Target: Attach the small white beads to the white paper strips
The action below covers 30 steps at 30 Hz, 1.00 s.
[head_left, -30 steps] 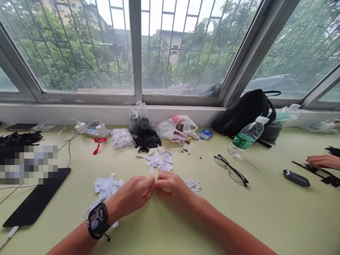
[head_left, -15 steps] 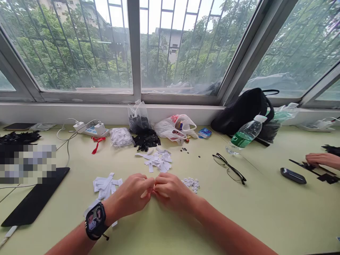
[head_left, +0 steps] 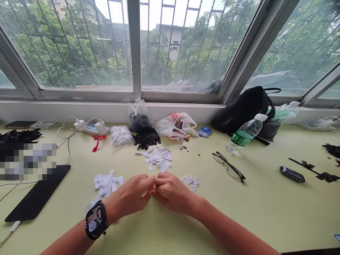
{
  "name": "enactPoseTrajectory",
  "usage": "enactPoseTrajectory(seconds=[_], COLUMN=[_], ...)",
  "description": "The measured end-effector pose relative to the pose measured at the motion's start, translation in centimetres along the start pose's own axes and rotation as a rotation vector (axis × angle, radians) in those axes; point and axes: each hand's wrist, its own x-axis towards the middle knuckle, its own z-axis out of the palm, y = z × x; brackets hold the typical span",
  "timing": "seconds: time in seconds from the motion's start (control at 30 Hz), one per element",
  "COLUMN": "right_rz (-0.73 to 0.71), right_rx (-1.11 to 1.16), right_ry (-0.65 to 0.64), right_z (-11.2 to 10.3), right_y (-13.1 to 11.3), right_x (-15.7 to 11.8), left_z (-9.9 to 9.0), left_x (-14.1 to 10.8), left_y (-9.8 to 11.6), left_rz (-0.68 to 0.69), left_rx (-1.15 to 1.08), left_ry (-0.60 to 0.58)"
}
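Observation:
My left hand [head_left: 132,194] and my right hand [head_left: 172,193] meet at the middle of the table, fingertips pinched together. Whatever lies between the fingers is hidden by them. A watch [head_left: 96,220] is on my left wrist. Left of that hand lies a pile of white fabric strips [head_left: 106,182], partly behind my forearm. Beyond both hands is a second heap of white strips [head_left: 159,159] with small round dots on some. Small white round pieces [head_left: 190,181], like snap buttons, are scattered just right of my right hand.
Along the window wall stand a bag of white pieces [head_left: 122,135], black strips [head_left: 146,137], a white plastic bag [head_left: 171,127] and a black bag [head_left: 241,111]. Eyeglasses [head_left: 228,166], a water bottle [head_left: 245,134] and a dark case [head_left: 292,174] lie rightward. A black flat piece [head_left: 38,194] is left.
My hands keep the same pinched pose, nearly unmoved. At the far right, another person's hand has left the black strips and is out of view. The view has shifted slightly.

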Motion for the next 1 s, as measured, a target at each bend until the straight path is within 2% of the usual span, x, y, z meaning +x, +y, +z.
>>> enactPoseTrajectory(seconds=[0.23,0.4,0.53,0.67,0.87,1.0], right_rz=[0.02,0.133,0.186,0.246,0.217,0.225], right_rx=[0.053,0.148,0.241,0.391,0.413,0.454], right_ry=[0.041,0.123,0.144,0.193,0.328,0.362], right_z=[0.2,0.5,0.4,0.1,0.0,-0.9], right_y=[0.2,1.1,1.7,1.9,1.3,0.3], right_x=[0.1,0.2,0.1,0.1,0.5,0.5], left_z=[0.1,0.3,0.1,0.2,0.7,0.6], left_x=[0.0,0.2,0.6,0.8,1.1,1.3], left_y=[-0.1,-0.7,-0.7,-0.8,-0.9,-0.7], left_rz=[-0.006,-0.067,-0.055,-0.036,-0.154,-0.225], left_rx=[-0.051,-0.096,-0.169,-0.209,-0.432,-0.642], left_ry=[0.038,0.108,0.188,0.198,0.236,0.23])
